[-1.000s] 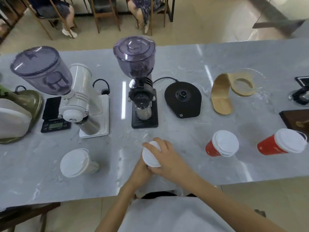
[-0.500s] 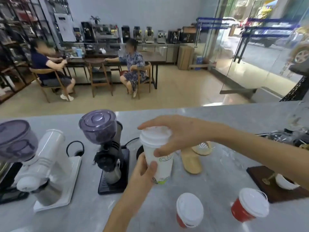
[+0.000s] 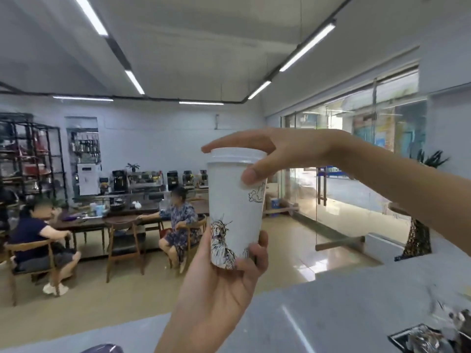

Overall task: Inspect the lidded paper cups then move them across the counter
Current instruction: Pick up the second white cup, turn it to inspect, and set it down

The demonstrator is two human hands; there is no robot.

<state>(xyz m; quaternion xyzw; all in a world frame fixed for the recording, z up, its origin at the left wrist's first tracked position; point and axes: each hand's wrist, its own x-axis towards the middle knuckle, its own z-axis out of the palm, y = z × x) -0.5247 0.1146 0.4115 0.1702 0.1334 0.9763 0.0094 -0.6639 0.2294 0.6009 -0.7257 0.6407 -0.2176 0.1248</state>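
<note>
A white lidded paper cup [image 3: 235,202] with a line drawing of a statue is held upright at eye level, well above the counter. My left hand [image 3: 219,284] grips its base from below, fingers wrapped around the bottom. My right hand [image 3: 267,151] lies over the white lid, palm flat on top and thumb pressed on the cup's upper side. The other cups on the counter are out of view.
The grey marble counter [image 3: 344,309] runs along the bottom; a purple grinder lid [image 3: 102,349] peeks up at the bottom left and a dark tray [image 3: 428,340] at the bottom right. Beyond are two seated people at a table [image 3: 107,217] and glass doors [image 3: 356,174].
Both hands lifted the white cup from the counter up to eye level, and the camera tilted up from the counter to the room. The red cups and grinders dropped out of view.
</note>
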